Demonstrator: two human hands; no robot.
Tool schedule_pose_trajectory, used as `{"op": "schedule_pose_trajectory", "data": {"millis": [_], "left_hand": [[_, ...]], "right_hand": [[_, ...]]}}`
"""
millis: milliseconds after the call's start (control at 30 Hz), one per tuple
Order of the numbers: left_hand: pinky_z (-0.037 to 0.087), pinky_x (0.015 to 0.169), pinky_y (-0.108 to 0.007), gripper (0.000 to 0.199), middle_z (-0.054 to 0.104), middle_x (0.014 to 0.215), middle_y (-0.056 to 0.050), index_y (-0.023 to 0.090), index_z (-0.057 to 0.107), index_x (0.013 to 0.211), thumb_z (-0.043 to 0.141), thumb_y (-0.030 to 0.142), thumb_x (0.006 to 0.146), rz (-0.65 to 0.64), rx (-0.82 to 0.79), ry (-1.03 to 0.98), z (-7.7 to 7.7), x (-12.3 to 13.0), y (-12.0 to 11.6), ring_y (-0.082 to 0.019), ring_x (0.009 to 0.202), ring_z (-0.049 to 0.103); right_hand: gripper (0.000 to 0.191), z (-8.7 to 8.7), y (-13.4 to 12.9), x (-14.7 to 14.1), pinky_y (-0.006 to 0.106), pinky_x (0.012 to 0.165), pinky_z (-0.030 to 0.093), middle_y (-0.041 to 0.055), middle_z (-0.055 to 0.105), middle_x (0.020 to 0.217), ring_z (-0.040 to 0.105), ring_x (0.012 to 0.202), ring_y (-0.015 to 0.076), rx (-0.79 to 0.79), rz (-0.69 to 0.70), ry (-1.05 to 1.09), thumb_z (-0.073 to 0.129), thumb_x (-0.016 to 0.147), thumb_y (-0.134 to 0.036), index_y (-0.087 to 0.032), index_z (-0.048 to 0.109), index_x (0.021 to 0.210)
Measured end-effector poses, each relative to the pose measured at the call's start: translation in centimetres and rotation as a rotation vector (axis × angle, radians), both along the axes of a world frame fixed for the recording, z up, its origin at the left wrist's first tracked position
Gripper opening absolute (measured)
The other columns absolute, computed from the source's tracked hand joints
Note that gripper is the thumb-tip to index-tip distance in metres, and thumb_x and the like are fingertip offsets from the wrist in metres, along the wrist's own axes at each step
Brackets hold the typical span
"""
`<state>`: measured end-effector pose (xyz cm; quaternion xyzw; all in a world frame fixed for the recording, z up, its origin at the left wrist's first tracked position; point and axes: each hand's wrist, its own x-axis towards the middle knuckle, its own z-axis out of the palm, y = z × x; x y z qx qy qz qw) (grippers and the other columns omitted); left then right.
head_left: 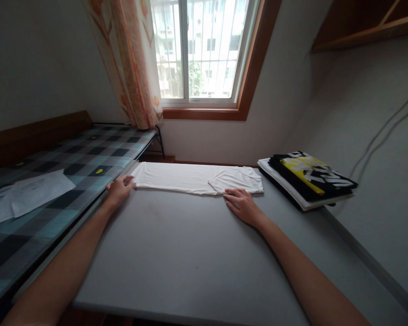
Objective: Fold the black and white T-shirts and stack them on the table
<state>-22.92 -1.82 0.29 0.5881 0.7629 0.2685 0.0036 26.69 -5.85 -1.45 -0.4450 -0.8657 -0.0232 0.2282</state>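
Note:
A white T-shirt (177, 177) lies folded lengthwise into a long strip across the far part of the grey table (190, 253). At its right end a sleeve is folded back on top. My left hand (119, 188) is at the strip's left end, its fingers closed on the near corner of the cloth. My right hand (243, 206) rests flat near the right end, fingers stretched and touching the near edge of the shirt. To the right sits a stack of folded clothes (309, 179), with a black, yellow and white piece on top.
Left of the table is a bed with a checked mattress (71, 158), papers (42, 192) lying on it. A window (204, 50) with a patterned curtain (132, 63) is in the far wall. A wooden shelf (370, 34) hangs at upper right, and a cable (384, 131) runs along the right wall.

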Motion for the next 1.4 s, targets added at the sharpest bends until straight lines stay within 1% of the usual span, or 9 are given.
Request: {"op": "schedule_pose_trajectory", "data": {"millis": [200,300,467,767,833,933,1100,1300,1400], "left_hand": [[0.039,0.097,-0.049,0.03,0.076,0.088,-0.009,0.021,0.074,0.094,0.057,0.037,0.075,0.0,-0.054,0.053,-0.3,-0.7,0.3,-0.031,0.093,0.067],[0.045,0.093,-0.042,0.03,0.075,0.095,-0.01,0.019,0.075,0.092,0.054,0.035,0.076,-0.038,0.013,0.015,-0.3,-0.8,0.3,-0.029,0.095,0.067],[0.051,0.086,-0.029,0.039,0.072,0.108,-0.009,0.015,0.073,0.101,0.045,0.034,0.082,-0.157,0.159,-0.102,-0.4,-1.0,0.3,-0.022,0.092,0.066],[0.047,0.093,-0.033,0.038,0.068,0.103,-0.012,0.016,0.072,0.106,0.041,0.028,0.087,-0.02,0.238,0.077,0.3,-1.4,0.0,-0.026,0.101,0.063],[0.049,0.089,-0.035,0.041,0.067,0.107,-0.013,0.017,0.072,0.108,0.038,0.028,0.088,0.058,0.203,0.129,0.7,-1.3,-0.4,-0.027,0.1,0.063],[0.05,0.079,-0.041,0.042,0.066,0.114,-0.016,0.017,0.072,0.111,0.038,0.028,0.089,0.175,0.038,0.183,1.3,-0.9,-1.0,-0.033,0.097,0.064],[0.05,0.079,-0.041,0.039,0.067,0.117,-0.018,0.018,0.073,0.112,0.046,0.023,0.084,0.2,-0.253,0.209,2.2,0.2,-1.7,-0.035,0.102,0.064],[0.05,0.081,-0.04,0.04,0.068,0.119,-0.017,0.018,0.072,0.113,0.05,0.036,0.086,0.194,-0.272,0.204,2.2,0.8,-1.7,-0.036,0.106,0.063],[0.05,0.08,-0.039,0.045,0.068,0.118,-0.016,0.018,0.071,0.117,0.056,0.043,0.082,0.204,-0.251,0.142,1.8,0.4,-1.4,-0.036,0.106,0.063]], "right_hand": [[0.033,0.0,-0.1,-0.3,0.049,0.101,0.039,0.008,0.061,0.132,0.048,0.123,0.0292,-0.006,-0.03,-0.045,0.051,0.093,-0.032,-0.026,0.066,0.122],[0.035,-0.2,0.0,-0.5,0.049,0.1,0.039,0.0091,0.06,0.133,0.048,0.123,0.0298,-0.022,-0.041,-0.044,0.05,0.093,-0.032,-0.025,0.065,0.124],[0.033,0.0,0.0,-0.5,0.048,0.101,0.037,0.0099,0.062,0.131,0.049,0.124,0.0282,-0.028,-0.049,-0.023,0.049,0.093,-0.031,-0.024,0.065,0.121],[0.028,1.0,0.1,0.4,0.049,0.099,0.039,0.0093,0.068,0.123,0.061,0.115,0.0268,-0.089,-0.024,0.026,0.052,0.092,-0.028,-0.024,0.071,0.112],[0.024,1.4,0.1,0.6,0.046,0.097,0.043,0.0081,0.071,0.117,0.064,0.11,0.0264,-0.11,0.0,0.071,0.055,0.091,-0.03,-0.024,0.074,0.105],[0.019,2.1,-0.1,0.6,0.039,0.091,0.048,0.006,0.075,0.105,0.068,0.099,0.0239,-0.167,0.067,0.143,0.059,0.088,-0.031,-0.024,0.077,0.092],[0.016,2.8,-0.7,-0.2,0.033,0.082,0.049,0.0054,0.075,0.094,0.068,0.087,0.021,-0.187,0.099,0.17,0.063,0.086,-0.03,-0.022,0.076,0.082],[0.012,2.2,-1.0,-1.2,0.035,0.083,0.044,0.0061,0.069,0.089,0.061,0.088,0.0226,-0.101,0.008,0.052,0.064,0.086,-0.029,-0.02,0.069,0.08],[0.012,1.9,-0.9,-1.5,0.035,0.083,0.041,0.0058,0.068,0.088,0.06,0.088,0.0222,-0.082,-0.038,0.01,0.058,0.091,-0.026,-0.02,0.067,0.088]]}}
